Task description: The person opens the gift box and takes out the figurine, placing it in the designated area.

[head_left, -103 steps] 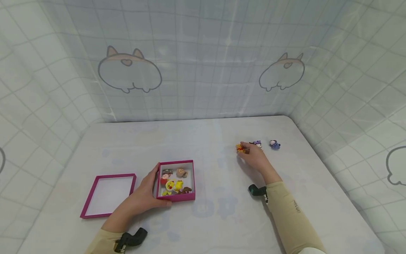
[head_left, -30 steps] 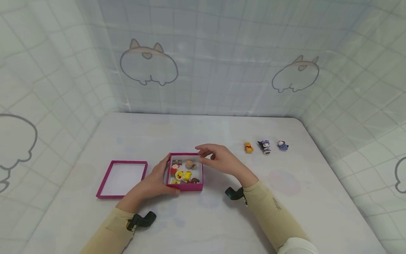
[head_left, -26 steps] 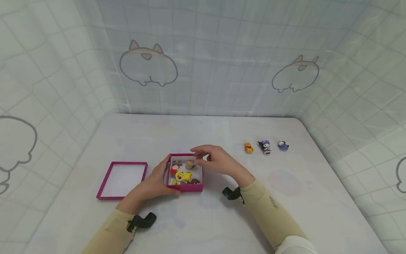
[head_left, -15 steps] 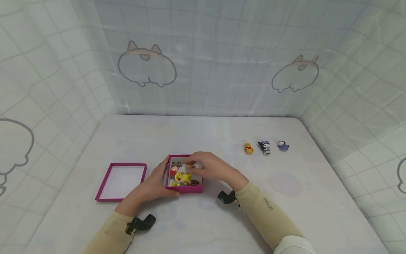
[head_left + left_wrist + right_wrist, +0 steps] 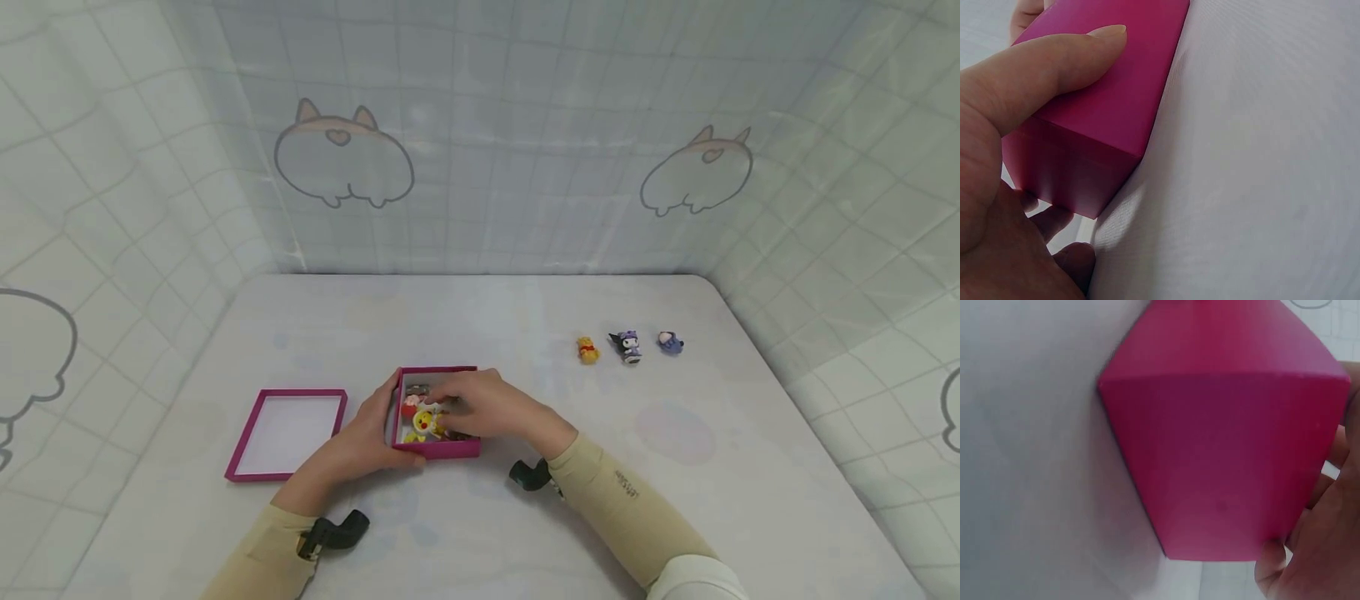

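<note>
My left hand (image 5: 358,443) grips a small magenta box (image 5: 442,451) at its left side, thumb along the front wall and fingers behind. My right hand (image 5: 491,404) reaches over the right wall into the box, thumb and forefinger apart above the toy figurines. Nearest the thumb is a yellow figurine (image 5: 438,422), partly covered. Beside it lie a yellow figurine with a round white-rimmed face (image 5: 423,421) and a red-and-pink figurine (image 5: 410,406). The hand hides the box's right part. In the right wrist view, the outer box wall (image 5: 1222,462) hides the fingertips.
A shallow magenta-rimmed lid (image 5: 341,408) lies left of the box, inside up. Three figurines stand in a row at the back right: a yellow bear in red (image 5: 587,350), a black-and-purple character (image 5: 627,347) and a blue one (image 5: 670,342). Patterned curtains surround the table.
The right hand let go of the yellow bear at the back right, came left to the box and moved down among the figurines. The left hand keeps its grip on the box.
</note>
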`<state>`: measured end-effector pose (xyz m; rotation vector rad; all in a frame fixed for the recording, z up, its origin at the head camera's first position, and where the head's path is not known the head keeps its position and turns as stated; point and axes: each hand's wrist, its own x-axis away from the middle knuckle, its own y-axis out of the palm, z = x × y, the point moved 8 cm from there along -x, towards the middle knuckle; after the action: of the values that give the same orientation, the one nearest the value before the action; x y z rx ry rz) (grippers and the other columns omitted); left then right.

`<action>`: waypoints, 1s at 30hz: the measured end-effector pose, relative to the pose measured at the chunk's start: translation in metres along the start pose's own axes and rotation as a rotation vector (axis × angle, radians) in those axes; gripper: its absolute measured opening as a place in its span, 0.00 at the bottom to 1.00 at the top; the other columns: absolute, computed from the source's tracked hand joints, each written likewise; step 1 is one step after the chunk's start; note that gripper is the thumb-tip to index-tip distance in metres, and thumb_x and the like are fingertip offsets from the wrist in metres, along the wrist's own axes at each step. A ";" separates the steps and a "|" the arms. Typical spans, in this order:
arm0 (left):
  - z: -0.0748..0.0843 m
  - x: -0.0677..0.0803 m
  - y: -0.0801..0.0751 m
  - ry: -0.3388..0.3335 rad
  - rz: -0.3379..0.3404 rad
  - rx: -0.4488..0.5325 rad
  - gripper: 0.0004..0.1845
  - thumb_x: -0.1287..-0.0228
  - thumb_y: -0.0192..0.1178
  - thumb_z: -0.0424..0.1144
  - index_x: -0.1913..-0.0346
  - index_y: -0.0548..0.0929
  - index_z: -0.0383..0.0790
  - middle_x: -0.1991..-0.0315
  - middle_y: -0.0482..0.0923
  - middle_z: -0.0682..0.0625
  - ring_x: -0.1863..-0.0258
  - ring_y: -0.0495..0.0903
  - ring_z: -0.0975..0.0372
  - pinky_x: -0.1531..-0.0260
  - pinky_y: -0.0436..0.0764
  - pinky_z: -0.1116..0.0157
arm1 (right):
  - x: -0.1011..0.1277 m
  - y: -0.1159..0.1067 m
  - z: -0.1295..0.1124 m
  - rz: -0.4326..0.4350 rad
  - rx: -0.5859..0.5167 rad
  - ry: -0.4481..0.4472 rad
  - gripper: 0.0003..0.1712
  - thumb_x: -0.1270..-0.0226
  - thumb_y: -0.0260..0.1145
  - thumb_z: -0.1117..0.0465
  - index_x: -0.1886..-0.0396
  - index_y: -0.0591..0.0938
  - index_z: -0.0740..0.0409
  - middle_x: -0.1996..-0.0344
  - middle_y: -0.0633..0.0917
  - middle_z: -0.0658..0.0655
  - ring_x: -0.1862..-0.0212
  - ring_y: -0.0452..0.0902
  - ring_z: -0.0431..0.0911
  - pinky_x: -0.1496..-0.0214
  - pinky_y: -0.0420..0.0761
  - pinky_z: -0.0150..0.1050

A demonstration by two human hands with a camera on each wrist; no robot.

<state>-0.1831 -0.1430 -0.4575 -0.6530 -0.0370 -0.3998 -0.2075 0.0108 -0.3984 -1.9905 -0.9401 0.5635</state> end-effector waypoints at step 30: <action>-0.002 0.001 0.000 -0.009 0.000 -0.006 0.75 0.64 0.80 0.60 0.20 0.37 0.47 0.23 0.46 0.41 0.27 0.49 0.44 0.37 0.62 0.37 | -0.021 0.009 -0.024 -0.079 0.139 0.040 0.19 0.37 0.72 0.55 0.46 0.86 0.51 0.55 0.84 0.44 0.55 0.76 0.37 0.51 0.76 0.29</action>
<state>-0.1825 -0.1448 -0.4588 -0.6606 -0.0444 -0.3971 -0.2010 -0.0212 -0.3919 -1.8265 -0.9258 0.5282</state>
